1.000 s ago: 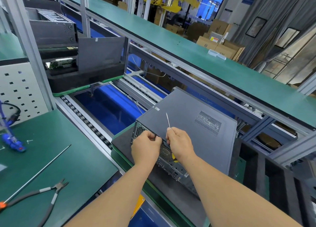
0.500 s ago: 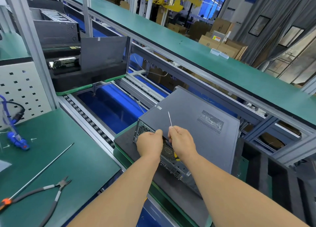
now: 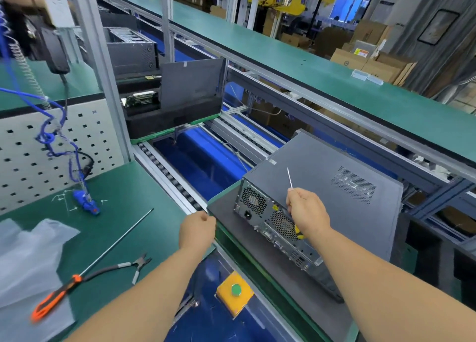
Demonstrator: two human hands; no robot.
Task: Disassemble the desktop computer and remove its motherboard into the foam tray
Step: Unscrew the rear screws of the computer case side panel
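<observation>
Over on the green bench to the left lie a long orange-handled screwdriver (image 3: 55, 299) and a pair of side cutters (image 3: 128, 265), touched by nobody. Next along, the left hand (image 3: 197, 229) hangs just off the near corner of the dark pallet mat (image 3: 224, 210), fingers curled in with the thumb against them. It may be pinching a small screw, though from here I cannot make one out.

The desktop computer (image 3: 322, 200) lies on its side on that mat, rear panel toward the person, side cover still on, so the motherboard is sealed inside. The right hand (image 3: 306, 211) is against the rear fan grille, fist wrapped round a yellow-handled screwdriver (image 3: 289, 178) whose thin shaft sticks up above the knuckles.

A steel case like that will be stiff and fairly heavy, and its painted panel looks slick. I'd slide the cover off by its rear lip, not the flat face. The board inside is fragile; best lifted by its edges. The black foam tray (image 3: 425, 251) sits just right of the case.
</observation>
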